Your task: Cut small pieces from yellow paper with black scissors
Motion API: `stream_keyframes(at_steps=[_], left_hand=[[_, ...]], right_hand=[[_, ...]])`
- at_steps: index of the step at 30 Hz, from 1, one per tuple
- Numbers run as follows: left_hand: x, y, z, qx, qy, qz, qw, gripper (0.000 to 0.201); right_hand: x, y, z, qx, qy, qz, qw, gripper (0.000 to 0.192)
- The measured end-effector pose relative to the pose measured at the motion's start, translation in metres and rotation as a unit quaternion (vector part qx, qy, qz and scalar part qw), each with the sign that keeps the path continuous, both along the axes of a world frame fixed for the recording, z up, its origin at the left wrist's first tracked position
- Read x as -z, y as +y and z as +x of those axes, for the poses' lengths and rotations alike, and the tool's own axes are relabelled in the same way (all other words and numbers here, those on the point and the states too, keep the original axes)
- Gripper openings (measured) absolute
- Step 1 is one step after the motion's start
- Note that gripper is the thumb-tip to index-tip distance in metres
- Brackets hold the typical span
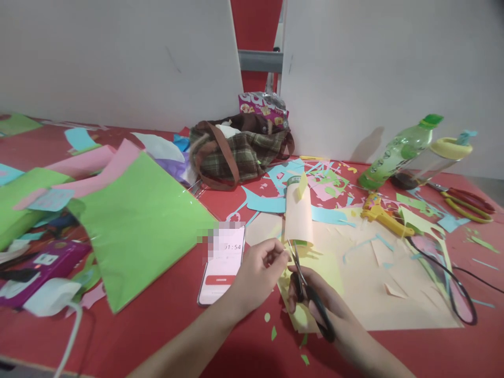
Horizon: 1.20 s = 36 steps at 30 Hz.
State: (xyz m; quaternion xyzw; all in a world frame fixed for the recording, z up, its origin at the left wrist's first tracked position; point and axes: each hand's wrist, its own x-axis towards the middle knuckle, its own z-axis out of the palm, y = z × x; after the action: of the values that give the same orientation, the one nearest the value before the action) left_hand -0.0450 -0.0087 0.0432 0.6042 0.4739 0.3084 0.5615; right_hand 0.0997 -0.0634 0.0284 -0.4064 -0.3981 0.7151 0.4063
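Two bare hands work at the lower centre of the frame, above a red table (157,336) strewn with paper scraps. The right hand (315,299) is closed around the dark handles of a pair of scissors (323,314), whose blades point up the frame, slightly apart. The left hand (263,265) is just beside the blade tips, its thumb and fingertips drawn together; whether they pinch a small piece is too fine to tell. Just beyond, at the centre, a pale paper-covered cylinder (298,220) bears a yellow tab (302,186). A lit phone (219,281) lies left of the hands, and a yellow glue gun (388,218) lies at centre right. For a clean cut, short snips with the tips seem best, with the left fingertips kept out of the blades' line and the points turned clear of the cylinder's paper
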Motion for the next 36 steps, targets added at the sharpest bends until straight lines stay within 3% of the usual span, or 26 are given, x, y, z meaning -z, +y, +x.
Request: stream_keyframes(at_steps=[36], left_hand=[[0.007,-0.011,0.009,-0.031,-0.002,0.016,0.999,0.02]], right_hand=[[0.006,0.0,0.0,-0.005,-0.015,0.03,0.999,0.042]])
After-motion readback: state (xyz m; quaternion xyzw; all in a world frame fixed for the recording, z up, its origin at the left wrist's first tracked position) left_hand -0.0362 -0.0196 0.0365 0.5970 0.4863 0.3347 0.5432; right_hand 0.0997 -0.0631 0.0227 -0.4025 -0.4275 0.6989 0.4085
